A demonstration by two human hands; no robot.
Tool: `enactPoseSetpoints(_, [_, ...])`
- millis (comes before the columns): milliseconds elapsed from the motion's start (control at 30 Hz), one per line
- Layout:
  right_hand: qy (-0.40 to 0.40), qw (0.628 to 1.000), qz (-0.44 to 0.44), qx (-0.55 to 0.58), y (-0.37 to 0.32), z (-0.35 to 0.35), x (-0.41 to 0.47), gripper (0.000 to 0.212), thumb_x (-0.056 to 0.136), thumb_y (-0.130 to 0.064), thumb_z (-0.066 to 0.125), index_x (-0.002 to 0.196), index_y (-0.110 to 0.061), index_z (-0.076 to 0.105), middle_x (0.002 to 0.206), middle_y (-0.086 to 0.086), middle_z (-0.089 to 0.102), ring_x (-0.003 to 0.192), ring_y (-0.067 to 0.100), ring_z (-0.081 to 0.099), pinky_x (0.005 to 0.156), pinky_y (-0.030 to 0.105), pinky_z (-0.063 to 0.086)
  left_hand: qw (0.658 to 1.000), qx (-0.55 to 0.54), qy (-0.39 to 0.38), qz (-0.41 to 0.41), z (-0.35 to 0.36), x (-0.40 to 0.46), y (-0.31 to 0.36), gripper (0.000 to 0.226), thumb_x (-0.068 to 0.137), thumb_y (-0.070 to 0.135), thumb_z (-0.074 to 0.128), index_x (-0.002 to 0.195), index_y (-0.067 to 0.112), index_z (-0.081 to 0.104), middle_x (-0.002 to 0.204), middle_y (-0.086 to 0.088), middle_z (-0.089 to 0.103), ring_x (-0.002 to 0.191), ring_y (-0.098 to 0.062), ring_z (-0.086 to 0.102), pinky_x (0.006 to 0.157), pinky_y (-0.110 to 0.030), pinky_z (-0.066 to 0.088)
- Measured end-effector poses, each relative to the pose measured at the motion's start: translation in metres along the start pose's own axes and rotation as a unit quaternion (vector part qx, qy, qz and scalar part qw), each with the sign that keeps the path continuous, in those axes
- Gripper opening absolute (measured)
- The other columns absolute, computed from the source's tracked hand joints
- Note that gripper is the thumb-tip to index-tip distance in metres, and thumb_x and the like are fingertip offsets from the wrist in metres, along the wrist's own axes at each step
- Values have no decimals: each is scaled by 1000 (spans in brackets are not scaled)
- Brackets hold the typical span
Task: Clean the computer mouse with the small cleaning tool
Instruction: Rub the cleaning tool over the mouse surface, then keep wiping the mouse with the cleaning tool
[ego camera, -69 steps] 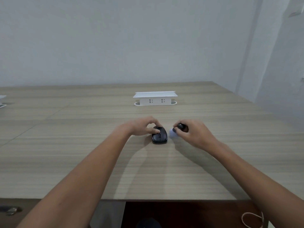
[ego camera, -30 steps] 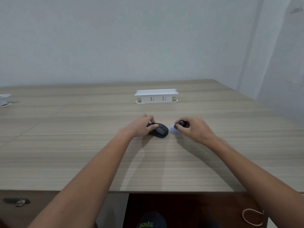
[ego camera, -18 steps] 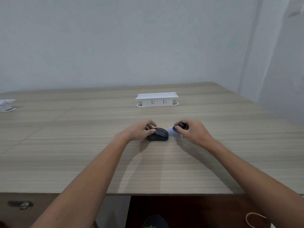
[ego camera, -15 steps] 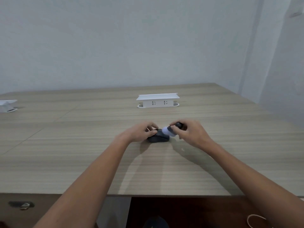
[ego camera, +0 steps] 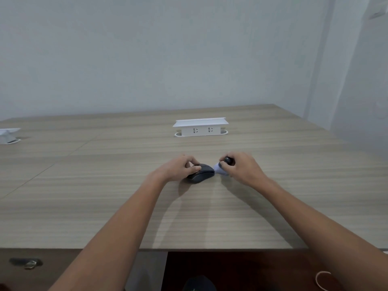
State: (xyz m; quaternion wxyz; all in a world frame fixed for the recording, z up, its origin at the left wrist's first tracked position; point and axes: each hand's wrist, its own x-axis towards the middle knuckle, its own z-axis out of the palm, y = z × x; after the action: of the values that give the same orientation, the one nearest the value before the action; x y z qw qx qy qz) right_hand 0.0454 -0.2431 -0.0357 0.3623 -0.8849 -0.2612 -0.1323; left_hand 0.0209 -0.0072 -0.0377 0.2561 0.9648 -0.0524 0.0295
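Wiping the mouse's right end

Computer mouse (ego camera: 201,172) on table (ego camera: 105,206), turned sideways since earlier, clamped by left hand (ego camera: 178,168); right hand (ego camera: 241,168) pinching small cleaning tool (ego camera: 223,167), pale tip now touching mouse, cleaning underway.

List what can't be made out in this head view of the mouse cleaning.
- Mouse: its left part is covered by the left hand.
- Cleaning tool: its body is buried in the right hand; whether its pale tip touches the mouse is too small to tell.
- White box at far left: cut off by the frame edge.
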Motion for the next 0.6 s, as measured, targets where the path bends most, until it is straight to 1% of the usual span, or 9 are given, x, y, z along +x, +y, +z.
enactPoseSetpoints(67, [19,999,-22,23,-4,-2,-4,13,88,-20,65,91,-17,78,65,-13,67,63,5,62,63,23,45,1000,-12,7,-7,2,1,1,27,96,39,57,112,19,66,84,1,59,78,-17,56,73,-31,45])
enactPoseSetpoints(133, [-10,996,-68,61,-15,0,-15,12,89,-21,68,93,-19,79,62,-9,70,56,1,61,59,19,46,999,-26,17,-17,4,1,2,25,95,40,58,106,18,66,75,3,57,72,-17,53,69,-32,42])
enactPoseSetpoints(200, [-55,992,-89,68,-16,6,-24,13,88,-21,69,95,-20,80,68,-11,72,59,-3,63,59,15,47,999,-37,26,-28,6,3,3,24,94,42,58,100,19,65,80,-2,63,74,-18,56,74,-36,46])
enactPoseSetpoints(233, [-54,993,-83,58,-12,7,-24,14,88,-21,69,96,-20,80,70,-14,72,62,-4,65,61,14,47,998,-38,31,-33,7,3,3,24,95,42,57,97,19,64,84,-4,65,76,-18,57,75,-36,47])
enactPoseSetpoints(333, [19,999,-49,-5,2,5,-15,18,89,-23,68,101,-18,80,83,-10,77,76,6,68,70,23,48,997,-46,45,-52,8,2,4,21,95,42,56,91,21,58,81,1,62,75,-17,56,70,-33,42])
enactPoseSetpoints(400, [26,998,-63,6,-1,3,-18,19,91,-24,68,104,-17,79,75,-17,71,68,2,65,67,18,44,996,-50,46,-56,9,1,5,22,95,43,56,91,21,57,80,2,61,75,-17,56,70,-32,42])
enactPoseSetpoints(433, [6,996,-83,30,-6,3,-21,17,91,-23,69,103,-16,79,68,-20,68,61,-2,63,63,16,44,996,-48,45,-56,8,1,6,22,95,43,56,93,20,57,80,3,61,76,-17,55,71,-32,42])
enactPoseSetpoints(500, [-41,992,-104,66,-12,5,-27,15,91,-22,70,101,-16,79,63,-16,67,56,-2,64,60,15,48,996,-46,45,-59,8,2,8,23,95,42,56,95,19,58,82,3,60,78,-17,55,72,-33,42])
enactPoseSetpoints(600, [9,997,-71,21,1,3,-14,16,90,-23,69,101,-18,79,77,-11,75,69,-1,66,71,24,53,995,-51,46,-71,8,4,11,27,94,43,57,97,17,58,81,1,61,74,-18,55,70,-33,42])
